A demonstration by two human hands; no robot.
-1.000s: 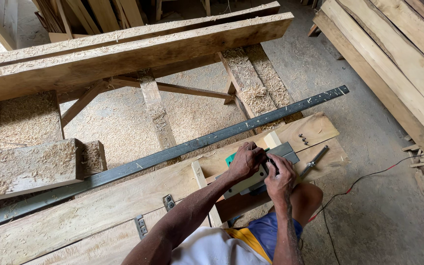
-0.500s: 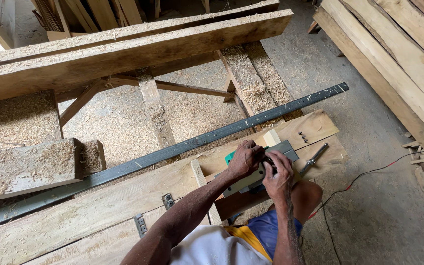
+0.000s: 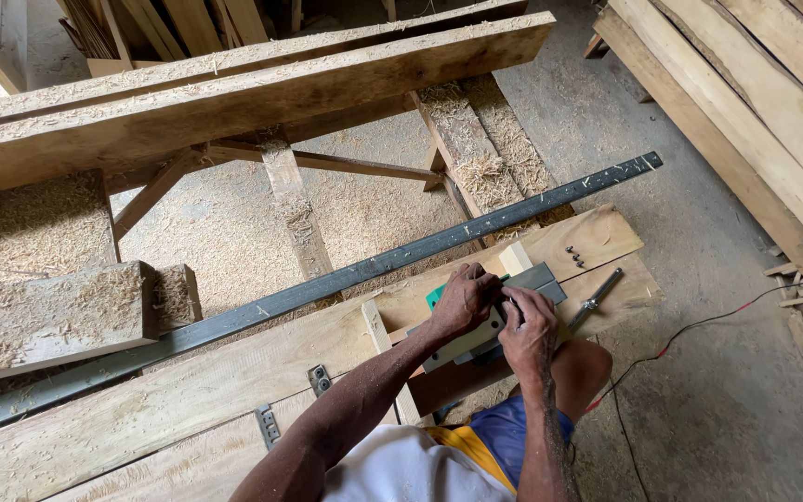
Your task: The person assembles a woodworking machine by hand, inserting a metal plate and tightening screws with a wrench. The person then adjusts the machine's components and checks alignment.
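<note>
On the plank (image 3: 234, 390), both hands, left (image 3: 462, 299) and right (image 3: 529, 330), clasp a mostly hidden green-and-grey power tool (image 3: 490, 321).

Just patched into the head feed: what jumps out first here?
Both hands, left and right, press on a green-and-grey power tool lying on a plank at lower centre. A long dark metal bar runs diagonally across the scene just beyond it. Sawdust blankets the floor under the trestles at upper left.
</note>
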